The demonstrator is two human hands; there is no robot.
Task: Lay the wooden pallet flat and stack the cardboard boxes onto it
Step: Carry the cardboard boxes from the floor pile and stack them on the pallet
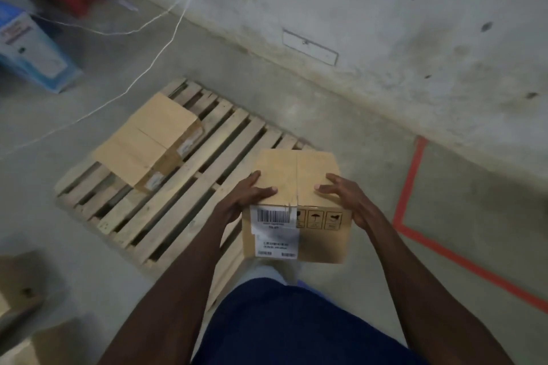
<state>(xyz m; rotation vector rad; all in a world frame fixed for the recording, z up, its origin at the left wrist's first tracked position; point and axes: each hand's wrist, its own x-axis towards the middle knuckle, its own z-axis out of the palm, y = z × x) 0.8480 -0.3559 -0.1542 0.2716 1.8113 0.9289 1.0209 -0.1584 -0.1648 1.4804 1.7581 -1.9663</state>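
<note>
A brown labelled cardboard box [292, 204] is gripped at centre frame, left hand [247, 197] and right hand [345, 197] fingers clamped on its sides. Dropped near the slatted wooden pallet [166, 210] edge, it could tip off.

Warehouse or storeroom. Bare concrete floor [341, 127], stained concrete wall [385, 9] at 12 o'clock, red floor tape [410, 187] at 3. Wooden pallet [184, 181] flat, labelled cardboard boxes [151, 139] on it.

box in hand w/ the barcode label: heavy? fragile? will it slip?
The held box is probably light: both hands, left hand and right hand, grip it by its sides alone. Its printed handling pictograms suggest delicate contents. Taped, square cardboard looks stiff, unlikely to slip.
</note>
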